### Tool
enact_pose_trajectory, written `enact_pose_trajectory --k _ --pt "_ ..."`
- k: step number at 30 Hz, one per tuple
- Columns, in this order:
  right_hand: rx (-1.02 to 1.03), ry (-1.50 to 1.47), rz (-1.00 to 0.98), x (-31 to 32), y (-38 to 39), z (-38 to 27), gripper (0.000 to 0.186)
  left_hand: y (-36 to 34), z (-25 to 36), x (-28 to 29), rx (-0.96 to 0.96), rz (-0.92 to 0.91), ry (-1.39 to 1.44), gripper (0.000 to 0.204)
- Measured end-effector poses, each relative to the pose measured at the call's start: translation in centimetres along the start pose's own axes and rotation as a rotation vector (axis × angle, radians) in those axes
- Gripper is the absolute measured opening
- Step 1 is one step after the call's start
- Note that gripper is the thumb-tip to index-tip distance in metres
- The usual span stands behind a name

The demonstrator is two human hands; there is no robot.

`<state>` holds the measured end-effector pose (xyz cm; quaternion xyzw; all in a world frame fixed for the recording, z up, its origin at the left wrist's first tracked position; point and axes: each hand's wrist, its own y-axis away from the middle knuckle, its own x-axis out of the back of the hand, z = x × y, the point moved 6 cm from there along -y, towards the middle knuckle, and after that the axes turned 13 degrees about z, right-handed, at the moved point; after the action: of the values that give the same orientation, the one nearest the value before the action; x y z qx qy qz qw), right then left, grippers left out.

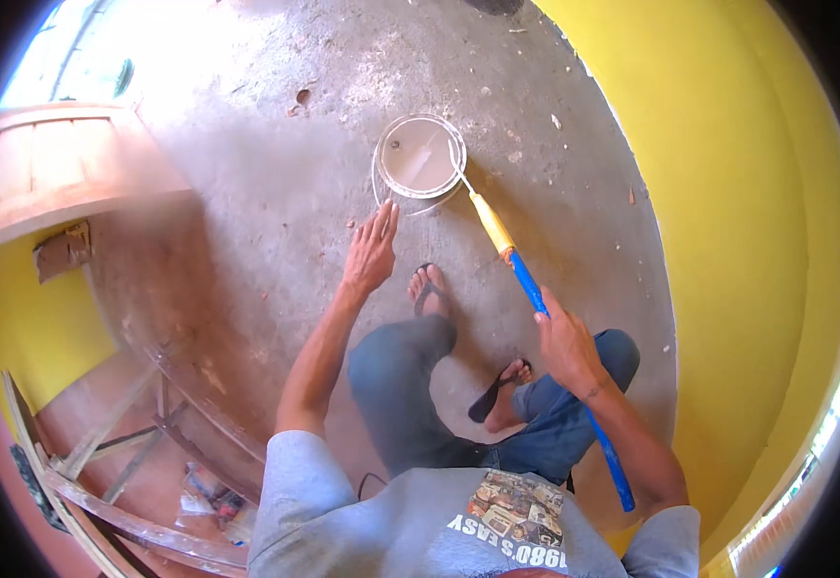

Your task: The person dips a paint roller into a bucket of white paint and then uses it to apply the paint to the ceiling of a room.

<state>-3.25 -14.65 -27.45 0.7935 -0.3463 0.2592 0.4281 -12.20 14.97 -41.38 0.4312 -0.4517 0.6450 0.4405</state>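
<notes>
A round pale bucket (383, 175) stands on the floor ahead of me with greyish-white liquid (410, 171) inside and a thin wire handle hanging around it. My left hand (372, 252) is open, fingers stretched out, its tips at or close to the bucket's near edge; I cannot tell whether they touch. In my closed right hand (570, 345) is the blue pole of what looks like a paint roller (526, 279). A yellow grip joins the pole to a thin rod that reaches over the rim into the bucket. The roller's head is not clearly visible.
A yellow wall (728, 241) runs along the right. Wooden furniture with a panelled side (64, 159) stands at the left. At lower left are a wooden frame (131, 506) and small items (210, 496). My sandalled feet (428, 289) are near the bucket; bits of debris dot the concrete floor (275, 241).
</notes>
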Motion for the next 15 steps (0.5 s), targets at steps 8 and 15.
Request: enact_pose_trajectory --k 8,15 --pt "0.214 0.125 0.119 0.3 1.1 2.1 0.048 1.2 0.0 -0.4 0.097 0.018 -0.02 0.076" --pt "0.348 0.057 0.23 1.0 2.9 3.6 0.043 2.8 -1.8 4.3 0.198 -0.001 -0.058 0.076"
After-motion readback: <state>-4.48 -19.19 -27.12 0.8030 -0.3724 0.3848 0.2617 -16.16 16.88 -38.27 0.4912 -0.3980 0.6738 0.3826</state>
